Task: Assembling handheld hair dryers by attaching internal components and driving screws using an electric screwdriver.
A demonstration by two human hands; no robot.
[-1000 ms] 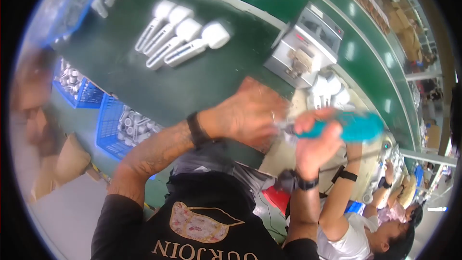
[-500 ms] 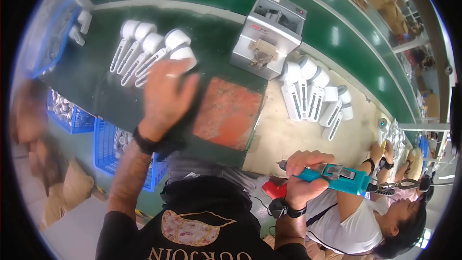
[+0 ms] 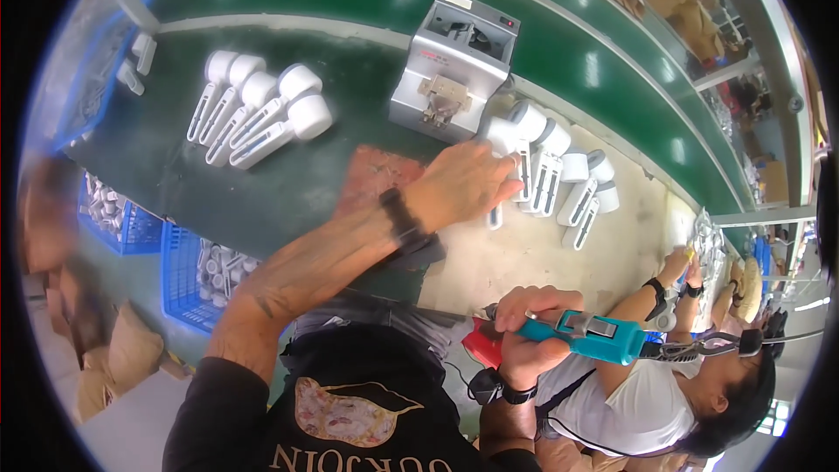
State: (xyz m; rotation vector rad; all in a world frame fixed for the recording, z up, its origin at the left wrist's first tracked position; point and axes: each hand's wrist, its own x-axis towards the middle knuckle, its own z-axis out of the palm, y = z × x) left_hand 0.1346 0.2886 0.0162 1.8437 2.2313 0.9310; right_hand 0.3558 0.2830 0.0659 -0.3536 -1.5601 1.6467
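My left hand (image 3: 459, 182) reaches across the table to the right-hand group of white handled pieces with round heads (image 3: 546, 177). Its fingers close over the leftmost white handled piece (image 3: 500, 133), whose round head and handle end show past the hand. A teal electric screwdriver (image 3: 603, 337) lies in my right hand (image 3: 535, 332), fingers wrapped round its front part, near the table's front edge. Its cord runs off to the right, and the tip is hard to make out. A second group of white handled pieces (image 3: 258, 109) rests on the green tabletop at left.
A silver screw feeder (image 3: 450, 70) stands at the table's back. Beneath my left forearm is a reddish mat (image 3: 371, 173). Blue baskets (image 3: 188, 275) of small white parts stand below the front edge. A co-worker in a white shirt (image 3: 625, 398) works close on the right.
My left hand has moved right, from beside the left group of white pieces to the right group, and closed on one there. My right hand still holds the screwdriver. The view has shifted slightly.
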